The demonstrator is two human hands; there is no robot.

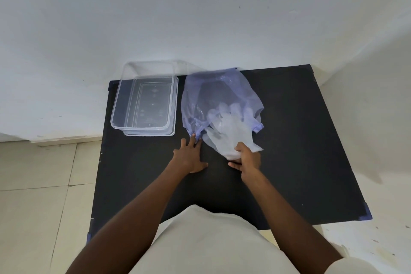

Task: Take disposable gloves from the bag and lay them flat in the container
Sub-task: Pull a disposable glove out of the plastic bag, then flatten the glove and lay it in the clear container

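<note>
Right hand (245, 158): grip closed on the cuff end of a clear disposable glove (231, 133), which lies partly out of the purple bag (220, 100), its fingers still inside the bag mouth. Left hand (189, 158): palm down on the black table (300, 140), fingers spread, fingertips pinning the bag's near edge. Clear container (144, 104): open, on the table left of the bag, just beside it.

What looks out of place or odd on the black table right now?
Nothing is spilled or damaged. The clear rectangular plastic container overhangs the black table's far edge slightly and holds no glove yet. The right hand grips translucent white disposable gloves half out of the purple plastic bag.
</note>
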